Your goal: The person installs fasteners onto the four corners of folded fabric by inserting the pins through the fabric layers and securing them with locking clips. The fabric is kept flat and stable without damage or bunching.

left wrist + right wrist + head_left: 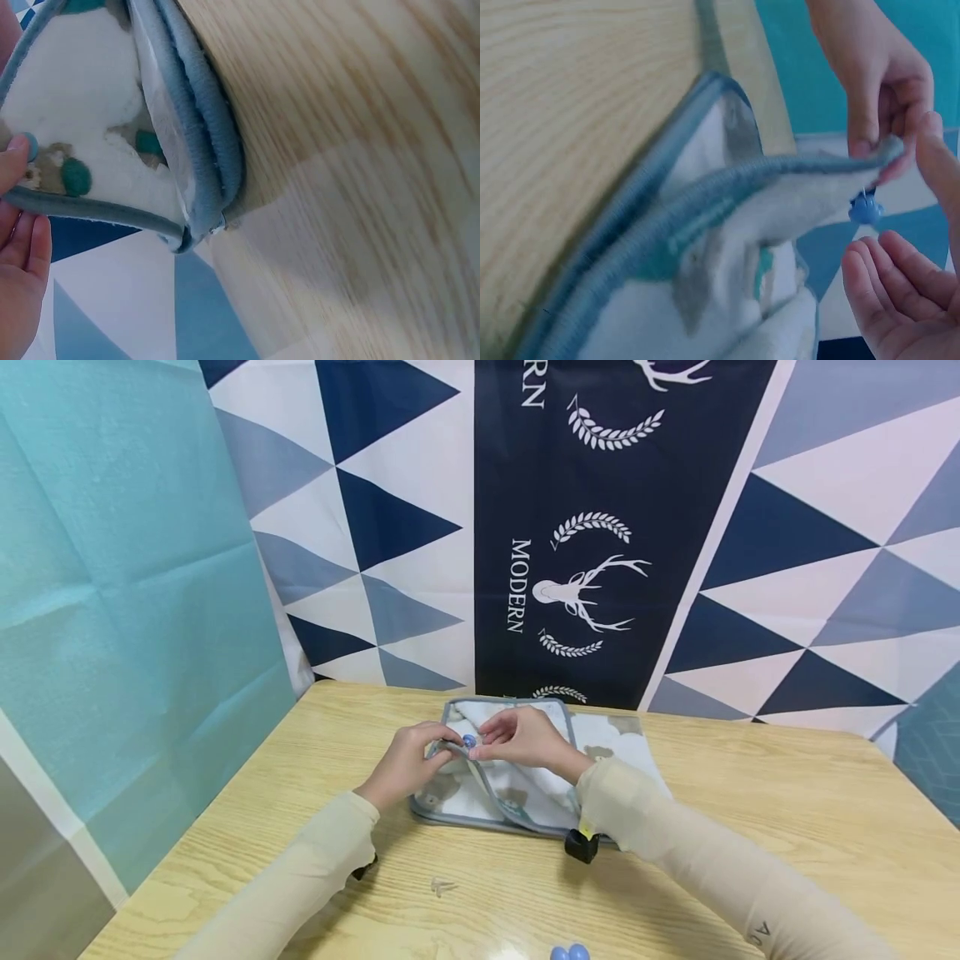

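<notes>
A folded white pad [525,785] with grey-blue binding and brown and green patches lies on the table, its near-left corner lifted. My left hand [408,762] pinches that corner between thumb and fingers. Under the raised edge, in the right wrist view, sits a small ridged blue knob [865,208]. Close around the knob is my right hand [525,739], with its thumb and fingers spread apart. The left wrist view shows my left thumb [10,161] on the patterned face, a round blue-green piece [31,147] at its tip.
Several small clear pointed pieces [442,886] lie on the wooden table [300,827] in front of the pad. Two blue rounded pieces [568,952] sit at the bottom of the head view. A patterned curtain [405,527] hangs behind the table.
</notes>
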`<action>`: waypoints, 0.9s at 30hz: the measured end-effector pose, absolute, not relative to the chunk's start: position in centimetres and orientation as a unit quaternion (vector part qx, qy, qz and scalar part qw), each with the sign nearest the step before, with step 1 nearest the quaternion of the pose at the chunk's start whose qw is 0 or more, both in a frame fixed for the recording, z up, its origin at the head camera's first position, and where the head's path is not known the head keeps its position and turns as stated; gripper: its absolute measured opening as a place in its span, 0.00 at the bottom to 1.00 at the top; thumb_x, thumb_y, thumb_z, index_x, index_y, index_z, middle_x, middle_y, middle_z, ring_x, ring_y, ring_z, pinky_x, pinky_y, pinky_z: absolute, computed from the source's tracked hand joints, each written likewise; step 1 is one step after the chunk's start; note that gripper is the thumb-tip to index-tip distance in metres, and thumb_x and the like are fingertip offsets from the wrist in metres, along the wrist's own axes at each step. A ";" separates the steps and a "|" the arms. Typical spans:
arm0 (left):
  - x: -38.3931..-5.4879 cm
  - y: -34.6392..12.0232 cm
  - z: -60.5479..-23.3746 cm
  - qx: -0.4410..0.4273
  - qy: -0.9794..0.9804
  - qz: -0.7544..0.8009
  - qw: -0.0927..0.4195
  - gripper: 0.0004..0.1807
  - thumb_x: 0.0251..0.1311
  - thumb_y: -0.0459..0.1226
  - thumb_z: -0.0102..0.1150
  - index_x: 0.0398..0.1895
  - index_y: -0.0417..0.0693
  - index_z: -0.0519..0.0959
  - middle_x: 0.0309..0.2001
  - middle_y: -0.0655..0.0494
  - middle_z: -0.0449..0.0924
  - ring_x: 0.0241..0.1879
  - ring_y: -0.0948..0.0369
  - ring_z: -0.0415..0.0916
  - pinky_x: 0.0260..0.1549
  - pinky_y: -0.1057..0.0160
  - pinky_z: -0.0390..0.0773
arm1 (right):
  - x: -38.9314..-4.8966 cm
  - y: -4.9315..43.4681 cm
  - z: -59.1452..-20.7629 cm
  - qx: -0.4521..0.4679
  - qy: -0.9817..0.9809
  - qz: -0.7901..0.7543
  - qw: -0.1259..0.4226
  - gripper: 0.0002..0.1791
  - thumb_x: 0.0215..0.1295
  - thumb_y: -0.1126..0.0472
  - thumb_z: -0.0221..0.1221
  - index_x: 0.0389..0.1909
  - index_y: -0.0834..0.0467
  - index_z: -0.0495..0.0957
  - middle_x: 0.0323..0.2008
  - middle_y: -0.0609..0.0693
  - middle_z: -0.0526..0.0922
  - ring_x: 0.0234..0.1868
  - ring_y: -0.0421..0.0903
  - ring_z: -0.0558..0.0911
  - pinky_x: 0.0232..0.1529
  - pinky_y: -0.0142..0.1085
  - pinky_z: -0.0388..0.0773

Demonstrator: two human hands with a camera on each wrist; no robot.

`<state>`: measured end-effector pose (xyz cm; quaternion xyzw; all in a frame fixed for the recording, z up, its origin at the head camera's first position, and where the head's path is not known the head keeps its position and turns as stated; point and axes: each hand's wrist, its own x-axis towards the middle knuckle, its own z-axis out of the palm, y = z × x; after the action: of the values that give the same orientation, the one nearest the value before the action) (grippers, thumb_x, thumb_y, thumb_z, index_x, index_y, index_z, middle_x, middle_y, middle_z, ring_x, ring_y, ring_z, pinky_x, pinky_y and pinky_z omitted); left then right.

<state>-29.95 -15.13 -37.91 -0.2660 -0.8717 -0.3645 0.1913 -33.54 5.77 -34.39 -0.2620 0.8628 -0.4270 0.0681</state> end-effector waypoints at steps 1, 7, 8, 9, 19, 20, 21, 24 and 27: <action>-30.0 -15.1 -37.9 -0.267 -0.872 -0.365 0.190 0.07 0.54 0.28 0.65 0.37 0.43 0.84 0.39 0.50 0.86 0.41 0.56 0.83 0.44 0.55 0.83 | -33.3 5.7 -34.4 -0.257 0.860 -0.435 0.073 0.19 0.48 0.57 0.73 0.40 0.63 0.83 0.34 0.56 0.88 0.32 0.41 0.86 0.36 0.30 0.84; -29.8 -15.2 -37.9 -0.265 -0.876 -0.363 0.175 0.06 0.55 0.30 0.65 0.37 0.44 0.83 0.38 0.51 0.86 0.40 0.58 0.83 0.43 0.55 0.84 | -32.0 4.9 -35.3 -0.282 0.859 -0.423 0.053 0.12 0.51 0.61 0.71 0.34 0.63 0.85 0.31 0.57 0.88 0.30 0.43 0.87 0.32 0.28 0.83; -29.7 -15.2 -37.9 -0.262 -0.877 -0.363 0.173 0.07 0.55 0.31 0.65 0.38 0.44 0.83 0.39 0.51 0.86 0.41 0.57 0.83 0.44 0.55 0.83 | -31.9 4.7 -35.4 -0.284 0.864 -0.413 0.042 0.10 0.52 0.61 0.70 0.34 0.63 0.85 0.30 0.57 0.88 0.29 0.42 0.86 0.31 0.27 0.82; -29.6 -15.2 -37.9 -0.258 -0.878 -0.363 0.173 0.09 0.55 0.31 0.66 0.40 0.44 0.83 0.41 0.51 0.86 0.43 0.57 0.83 0.46 0.54 0.83 | -31.8 4.6 -35.5 -0.283 0.869 -0.404 0.033 0.09 0.53 0.61 0.69 0.32 0.62 0.86 0.30 0.56 0.89 0.29 0.41 0.86 0.31 0.27 0.82; -28.2 -16.2 -37.3 -0.235 -0.888 -0.352 0.177 0.30 0.55 0.36 0.67 0.63 0.43 0.72 0.63 0.43 0.74 0.65 0.48 0.71 0.63 0.50 0.72 | -34.1 6.2 -34.8 -0.224 0.891 -0.394 -0.020 0.08 0.55 0.61 0.67 0.31 0.63 0.86 0.27 0.56 0.88 0.22 0.32 0.79 0.25 0.27 0.77; -28.0 -16.2 -37.1 -0.238 -0.889 -0.351 0.174 0.30 0.55 0.36 0.68 0.63 0.43 0.72 0.63 0.43 0.74 0.64 0.48 0.71 0.63 0.50 0.72 | -34.5 6.5 -34.5 -0.212 0.893 -0.397 -0.023 0.08 0.55 0.61 0.67 0.32 0.63 0.86 0.27 0.56 0.88 0.22 0.32 0.79 0.25 0.26 0.77; -27.8 -16.3 -37.0 -0.243 -0.889 -0.347 0.172 0.30 0.55 0.36 0.68 0.62 0.42 0.73 0.63 0.43 0.74 0.64 0.48 0.71 0.63 0.50 0.73 | -34.8 6.8 -34.3 -0.201 0.894 -0.400 -0.024 0.08 0.56 0.61 0.67 0.33 0.63 0.86 0.27 0.56 0.88 0.21 0.31 0.78 0.25 0.26 0.77; -27.0 -16.5 -36.9 -0.252 -0.895 -0.334 0.156 0.29 0.54 0.35 0.68 0.61 0.41 0.74 0.61 0.44 0.76 0.63 0.49 0.73 0.61 0.51 0.74 | -35.8 7.9 -33.6 -0.162 0.899 -0.406 -0.028 0.10 0.55 0.60 0.67 0.35 0.61 0.86 0.29 0.55 0.89 0.20 0.31 0.79 0.25 0.26 0.76; -26.3 -16.7 -37.0 -0.260 -0.903 -0.308 0.146 0.27 0.55 0.36 0.68 0.59 0.41 0.75 0.58 0.45 0.78 0.60 0.49 0.75 0.59 0.52 0.76 | -36.5 9.0 -33.2 -0.123 0.904 -0.407 -0.029 0.11 0.56 0.57 0.67 0.37 0.59 0.86 0.30 0.54 0.89 0.20 0.32 0.79 0.25 0.26 0.76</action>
<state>-26.32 -16.71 -37.00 -0.2603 -0.9031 -0.3085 0.1465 -36.52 8.99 -33.22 -0.1232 0.9044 -0.4075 -0.0290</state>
